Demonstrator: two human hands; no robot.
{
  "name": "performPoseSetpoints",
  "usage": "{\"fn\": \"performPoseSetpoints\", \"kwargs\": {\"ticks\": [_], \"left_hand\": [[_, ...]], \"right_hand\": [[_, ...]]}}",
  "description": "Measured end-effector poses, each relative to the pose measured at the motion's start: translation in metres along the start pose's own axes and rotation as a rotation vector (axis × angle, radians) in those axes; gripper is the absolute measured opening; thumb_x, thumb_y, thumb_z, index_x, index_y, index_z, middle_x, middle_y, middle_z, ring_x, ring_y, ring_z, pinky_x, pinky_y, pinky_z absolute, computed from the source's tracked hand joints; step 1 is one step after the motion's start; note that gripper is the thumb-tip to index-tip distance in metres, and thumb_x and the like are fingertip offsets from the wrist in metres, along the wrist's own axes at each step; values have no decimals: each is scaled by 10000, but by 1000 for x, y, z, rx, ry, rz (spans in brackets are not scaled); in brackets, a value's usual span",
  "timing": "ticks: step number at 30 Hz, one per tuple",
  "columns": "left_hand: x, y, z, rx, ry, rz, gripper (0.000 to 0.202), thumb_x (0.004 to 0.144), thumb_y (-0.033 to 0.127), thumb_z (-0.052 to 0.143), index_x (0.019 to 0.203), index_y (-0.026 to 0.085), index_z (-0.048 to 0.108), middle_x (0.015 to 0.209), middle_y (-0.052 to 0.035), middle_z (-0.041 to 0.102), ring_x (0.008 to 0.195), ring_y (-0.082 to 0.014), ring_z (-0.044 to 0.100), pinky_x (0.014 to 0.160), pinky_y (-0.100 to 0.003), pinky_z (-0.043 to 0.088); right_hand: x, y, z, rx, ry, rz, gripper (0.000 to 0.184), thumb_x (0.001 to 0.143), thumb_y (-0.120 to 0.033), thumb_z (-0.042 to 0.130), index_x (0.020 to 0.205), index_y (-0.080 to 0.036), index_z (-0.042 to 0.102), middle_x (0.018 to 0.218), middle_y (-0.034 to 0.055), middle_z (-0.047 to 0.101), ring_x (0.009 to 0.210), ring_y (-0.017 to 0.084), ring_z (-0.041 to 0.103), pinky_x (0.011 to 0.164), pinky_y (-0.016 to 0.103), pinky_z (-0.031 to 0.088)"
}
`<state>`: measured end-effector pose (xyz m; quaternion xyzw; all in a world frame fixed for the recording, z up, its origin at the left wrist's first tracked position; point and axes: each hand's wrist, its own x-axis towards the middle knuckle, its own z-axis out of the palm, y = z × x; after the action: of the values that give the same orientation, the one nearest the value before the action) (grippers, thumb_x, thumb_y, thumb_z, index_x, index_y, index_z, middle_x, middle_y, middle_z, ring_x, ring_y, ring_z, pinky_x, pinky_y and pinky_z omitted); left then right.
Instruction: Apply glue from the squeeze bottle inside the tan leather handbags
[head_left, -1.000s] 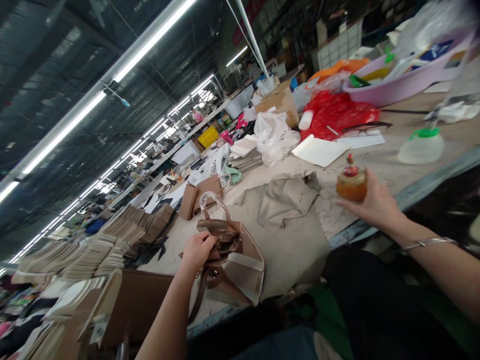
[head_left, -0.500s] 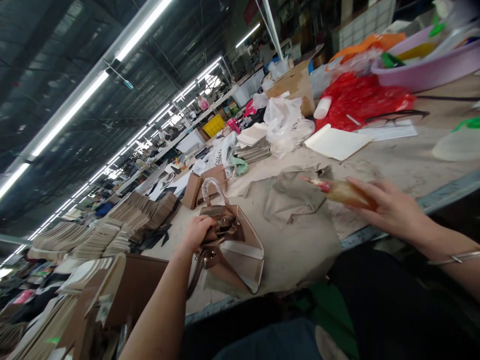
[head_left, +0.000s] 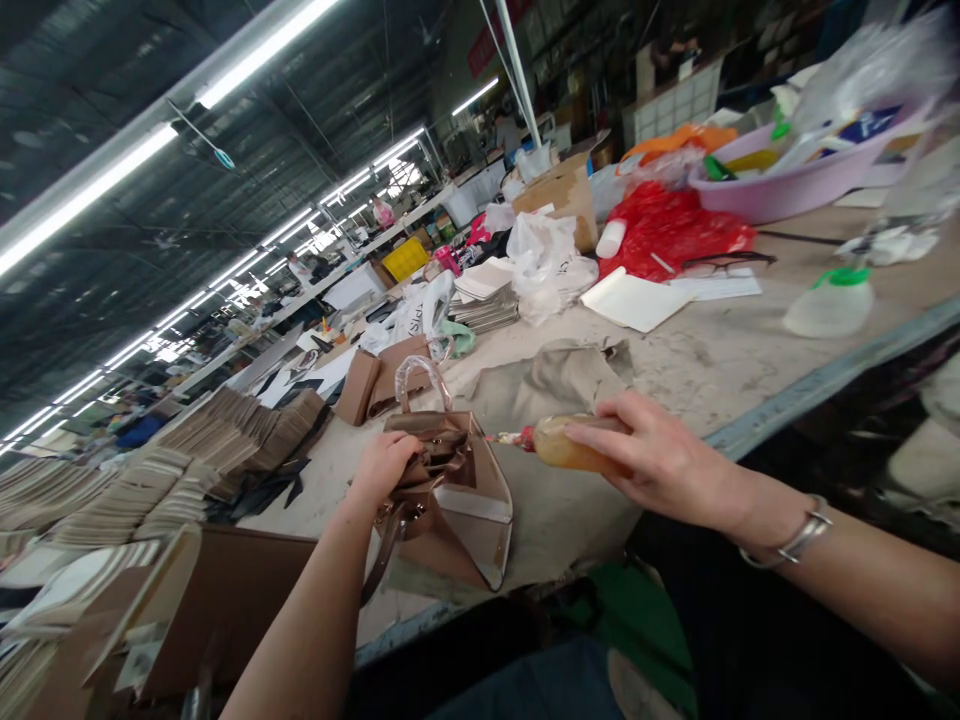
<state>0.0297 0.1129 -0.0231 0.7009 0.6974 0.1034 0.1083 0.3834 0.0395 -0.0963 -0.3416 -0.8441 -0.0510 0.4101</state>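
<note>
My left hand (head_left: 384, 467) is closed around the top of a small brown handbag (head_left: 457, 505) lying on the worktable (head_left: 720, 360). The bag's handle (head_left: 415, 380), wrapped in clear plastic, stands up just behind that hand. My right hand (head_left: 660, 460) grips an amber squeeze bottle (head_left: 562, 445) with a red nozzle. The bottle lies almost level, and its nozzle points left at the bag's open top, a short gap away. A metal bracelet sits on my right wrist.
A crumpled grey cloth (head_left: 559, 375) lies behind the bottle. Stacks of brown cut pieces (head_left: 225, 430) fill the left. Further back are a white bottle with a green cap (head_left: 829, 305), glasses (head_left: 724, 262), a red plastic bag (head_left: 675, 230), a lilac basin (head_left: 787, 185) and a cardboard box (head_left: 559, 195).
My right hand has tipped the amber bottle from upright to nearly level and carried it left, toward the handbag. My left hand has kept its hold on the bag.
</note>
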Motion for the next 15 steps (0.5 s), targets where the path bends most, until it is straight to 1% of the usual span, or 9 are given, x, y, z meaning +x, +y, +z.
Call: {"fn": "performPoseSetpoints", "kwargs": {"ticks": [3,5,7,10,15], "left_hand": [[1,-2,4,-14,1,4,232,742,274,486,526,218,548,642,-25,584,719,-199,525,640,-305,339],[2,-4,7,-22,1,-9,237,745,296,490,530,222,555,631,-22,582,709,-201,524,621,-310,328],[3,-6,9,-33,-1,-26,234,747,313,494,543,224,568,627,-20,587,698,-202,528,607,-311,324],[5,-8,12,-44,-6,-34,241,743,319,497,529,228,562,628,-20,589,702,-202,531,611,-311,329],[6,-7,10,-50,-11,-33,234,740,315,495,539,228,577,648,-23,605,733,-208,539,627,-311,337]], "right_hand": [[10,-6,-3,-57,-8,-19,374,833,-29,509,1155,-155,653,948,104,516,811,211,496,701,333,441],[16,-10,-5,-83,-13,-20,378,822,-24,506,1139,-162,661,908,91,509,782,203,470,683,325,413],[20,-12,-6,-91,-33,-21,417,785,-11,516,1149,-160,656,903,89,505,789,206,456,685,324,398],[24,-15,-5,-92,-102,-12,453,733,2,532,1145,-142,650,914,93,504,801,210,441,691,327,383],[27,-17,-1,-85,-155,7,428,744,-8,526,1131,-140,652,890,78,486,771,198,409,667,313,344]]}}
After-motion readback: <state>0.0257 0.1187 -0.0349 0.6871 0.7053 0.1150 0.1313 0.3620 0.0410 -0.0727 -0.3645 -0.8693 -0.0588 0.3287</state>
